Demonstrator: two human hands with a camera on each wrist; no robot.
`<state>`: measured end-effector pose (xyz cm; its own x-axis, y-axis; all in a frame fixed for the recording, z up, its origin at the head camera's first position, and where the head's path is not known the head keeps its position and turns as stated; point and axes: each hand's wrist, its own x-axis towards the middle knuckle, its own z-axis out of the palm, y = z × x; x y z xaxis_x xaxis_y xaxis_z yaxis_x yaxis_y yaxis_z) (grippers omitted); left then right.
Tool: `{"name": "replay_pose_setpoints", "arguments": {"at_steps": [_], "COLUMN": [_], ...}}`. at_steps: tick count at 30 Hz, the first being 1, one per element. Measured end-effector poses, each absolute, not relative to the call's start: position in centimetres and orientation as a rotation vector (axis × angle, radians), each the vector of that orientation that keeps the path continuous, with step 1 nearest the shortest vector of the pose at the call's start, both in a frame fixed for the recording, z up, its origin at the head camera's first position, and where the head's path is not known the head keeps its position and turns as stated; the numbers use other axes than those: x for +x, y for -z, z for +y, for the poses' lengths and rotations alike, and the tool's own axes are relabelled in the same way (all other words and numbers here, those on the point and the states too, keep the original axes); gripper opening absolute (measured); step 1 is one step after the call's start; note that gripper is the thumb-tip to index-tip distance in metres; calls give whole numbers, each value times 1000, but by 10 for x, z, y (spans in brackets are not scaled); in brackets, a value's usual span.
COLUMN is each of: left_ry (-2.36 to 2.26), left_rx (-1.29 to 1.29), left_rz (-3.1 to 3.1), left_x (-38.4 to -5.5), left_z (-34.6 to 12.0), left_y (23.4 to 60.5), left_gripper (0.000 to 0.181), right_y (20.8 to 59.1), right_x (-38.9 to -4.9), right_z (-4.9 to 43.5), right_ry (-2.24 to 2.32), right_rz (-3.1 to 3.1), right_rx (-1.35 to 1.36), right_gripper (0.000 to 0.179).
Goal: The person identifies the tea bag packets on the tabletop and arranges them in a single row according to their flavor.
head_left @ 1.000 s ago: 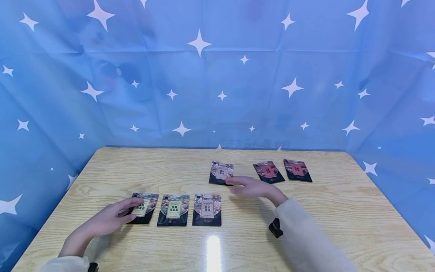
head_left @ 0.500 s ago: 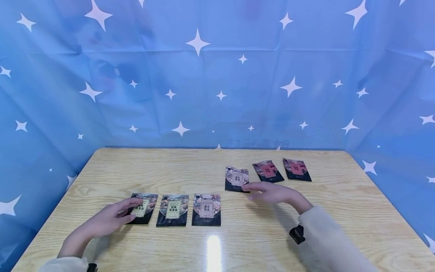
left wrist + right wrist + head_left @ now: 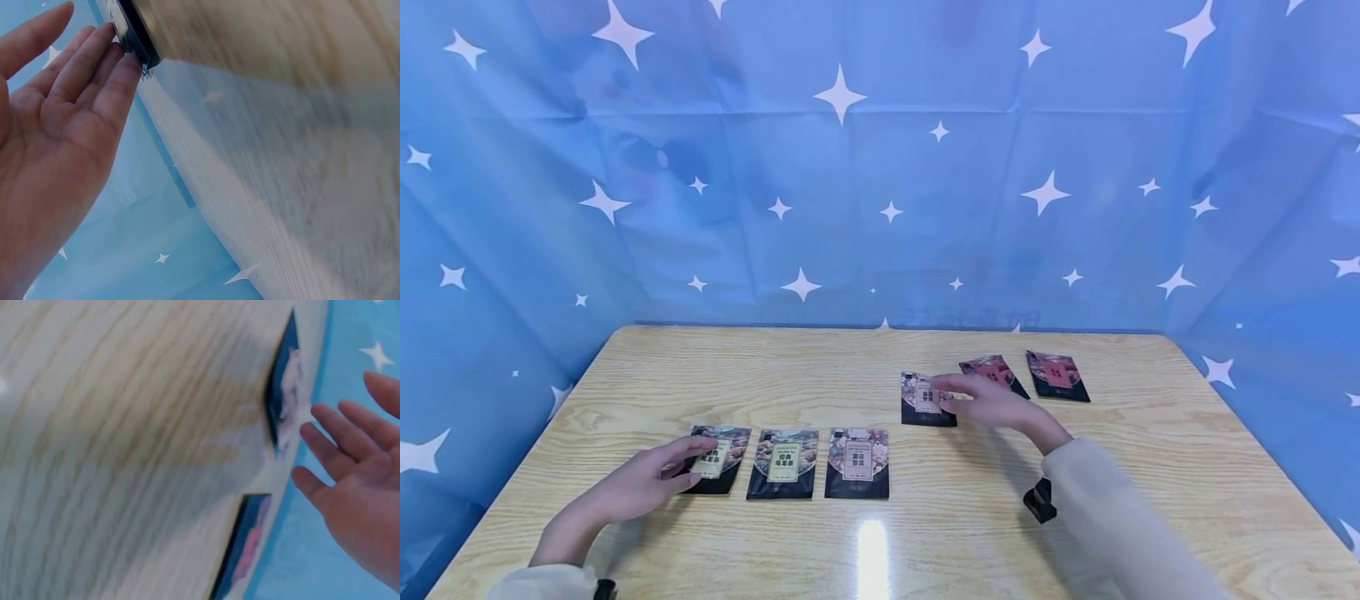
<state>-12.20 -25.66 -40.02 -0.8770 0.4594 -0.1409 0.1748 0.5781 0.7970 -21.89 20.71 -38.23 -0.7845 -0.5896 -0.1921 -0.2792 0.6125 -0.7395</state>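
Note:
My left hand (image 3: 632, 483) rests its fingertips on the leftmost green-labelled tea sachet (image 3: 722, 473), its fingers loosely bent; the left wrist view shows them against the sachet's edge. Another green-labelled tea sachet (image 3: 782, 471) and a purple-labelled one (image 3: 857, 468) lie beside it in a front row. Farther back, my right hand (image 3: 988, 407) is over a second purple-labelled tea sachet (image 3: 917, 407), covering its right side. The fingers look extended and spread in the right wrist view, seemingly apart from the nearby sachet (image 3: 284, 394).
Two red-labelled tea sachets lie at the back right: one (image 3: 1000, 375) is partly behind my right hand, the other (image 3: 1057, 375) beyond it. They lie on a wood-grain table (image 3: 1112, 467). A blue star-patterned cloth (image 3: 880, 250) hangs behind and at both sides.
The back purple-labelled sachet has slid right and slightly nearer under my right hand. Since then that hand has shifted up and away over the sachet's label. My left hand stays put.

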Motion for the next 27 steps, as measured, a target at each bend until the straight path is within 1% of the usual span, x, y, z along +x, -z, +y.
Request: {"name": "replay_pose_setpoints", "arguments": {"at_steps": [7,12,17,27], "left_ry": [-1190,-1193,-1198,-1211], "left_rx": [536,537,547,550], "left_rz": [2479,2480,2482,2493], "left_x": [-123,-123,-123,-124], "left_z": [-257,-257,-257,-258], "left_y": [401,401,402,403], "left_gripper": [44,44,44,44], "right_y": [391,393,391,394], "right_x": [-225,-225,-222,-209], "right_z": [199,201,205,216], "right_ry": [1067,1038,1007,1002], "right_rz": [2397,2382,2344,2310], "right_rx": [-625,-644,-698,-724], "right_gripper": [43,45,45,43]}}
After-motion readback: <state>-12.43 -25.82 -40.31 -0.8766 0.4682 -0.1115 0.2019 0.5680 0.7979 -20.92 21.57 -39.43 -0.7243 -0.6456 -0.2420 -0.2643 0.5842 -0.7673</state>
